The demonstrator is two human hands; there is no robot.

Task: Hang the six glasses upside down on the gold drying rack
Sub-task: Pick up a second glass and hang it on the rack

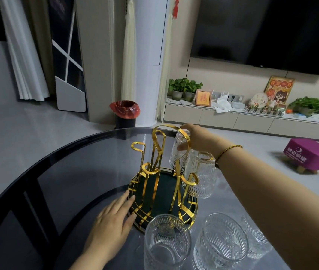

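Dark round glass bench (61,172) is carrying the gold drying rack (162,191) at its middle. Left hand (112,223) is lying flat, fingers spread, its grip holding nothing — fingertips touching the rack's base rim. Right hand (195,139) is reaching over the far side, its grip wrapping an inverted glass (178,152) beside the rack's top loop. Another inverted glass (201,172) is hanging on a hook just nearer. Three upright glasses (166,242) are standing near the front — close beside the base.

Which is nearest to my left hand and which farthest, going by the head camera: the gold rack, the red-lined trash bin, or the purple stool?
From the left hand:
1. Gold rack, its base touching the fingers.
2. Red-lined trash bin, on the floor beyond the table.
3. Purple stool, far right on the floor.
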